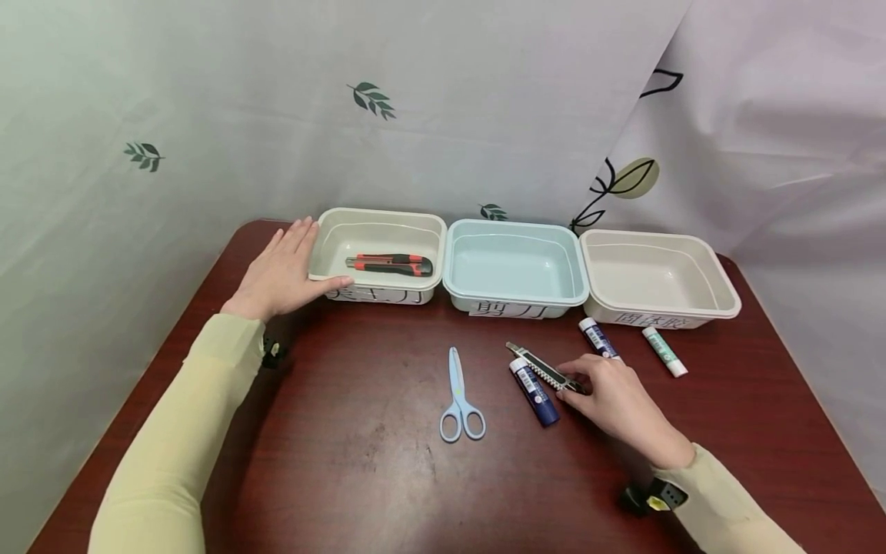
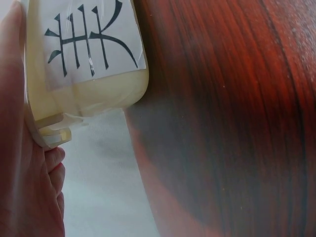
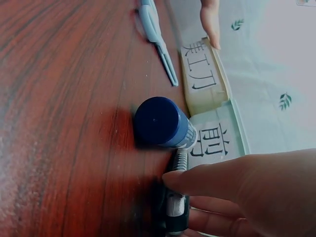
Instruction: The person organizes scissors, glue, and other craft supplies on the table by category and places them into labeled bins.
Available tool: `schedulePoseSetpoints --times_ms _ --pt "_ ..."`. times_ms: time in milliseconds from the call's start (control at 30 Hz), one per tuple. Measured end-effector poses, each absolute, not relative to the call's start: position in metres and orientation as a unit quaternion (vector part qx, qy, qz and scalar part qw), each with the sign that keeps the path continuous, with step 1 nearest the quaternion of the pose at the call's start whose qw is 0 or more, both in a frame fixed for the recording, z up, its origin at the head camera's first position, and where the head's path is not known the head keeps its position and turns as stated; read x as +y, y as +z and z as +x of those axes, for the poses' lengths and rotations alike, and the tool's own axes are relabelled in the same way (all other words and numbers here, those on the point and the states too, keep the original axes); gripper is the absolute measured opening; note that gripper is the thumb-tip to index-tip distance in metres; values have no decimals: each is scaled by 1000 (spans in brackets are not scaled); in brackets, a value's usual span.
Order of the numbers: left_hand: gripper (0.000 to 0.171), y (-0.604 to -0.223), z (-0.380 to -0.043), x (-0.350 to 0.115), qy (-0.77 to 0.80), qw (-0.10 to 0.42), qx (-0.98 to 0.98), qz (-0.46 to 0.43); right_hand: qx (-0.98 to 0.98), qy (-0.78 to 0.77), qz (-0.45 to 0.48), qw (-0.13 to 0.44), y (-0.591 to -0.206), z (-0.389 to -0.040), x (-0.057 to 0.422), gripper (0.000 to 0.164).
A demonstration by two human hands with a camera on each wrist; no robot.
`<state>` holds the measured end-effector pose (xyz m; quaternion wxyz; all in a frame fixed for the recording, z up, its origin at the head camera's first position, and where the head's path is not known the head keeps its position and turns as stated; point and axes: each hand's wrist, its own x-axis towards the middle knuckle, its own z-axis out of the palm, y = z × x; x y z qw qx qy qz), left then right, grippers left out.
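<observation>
My right hand [image 1: 616,396] pinches a slim, ribbed black-and-silver utility knife [image 1: 543,369] beside a cylindrical blue glue stick [image 1: 536,394]. My left hand [image 1: 282,271], fingers extended, touches a rectangular cream plastic bin [image 1: 381,232].

Pinched by the right hand [image 1: 614,395], a black-and-silver cutter [image 1: 542,367] slanted toward the table's [image 1: 332,462] far edge, where the left hand [image 1: 280,271] touched a cream bin [image 1: 381,231].
</observation>
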<state>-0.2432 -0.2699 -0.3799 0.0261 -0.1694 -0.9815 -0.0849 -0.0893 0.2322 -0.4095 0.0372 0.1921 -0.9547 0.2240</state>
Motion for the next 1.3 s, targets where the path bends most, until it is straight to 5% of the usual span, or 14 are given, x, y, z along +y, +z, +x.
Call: schedulePoseSetpoints --times_ms 1300 --pt "117 -381 -244 -271 -88 32 -980 -173 -927 249 246 134 -385 -104 219 31"
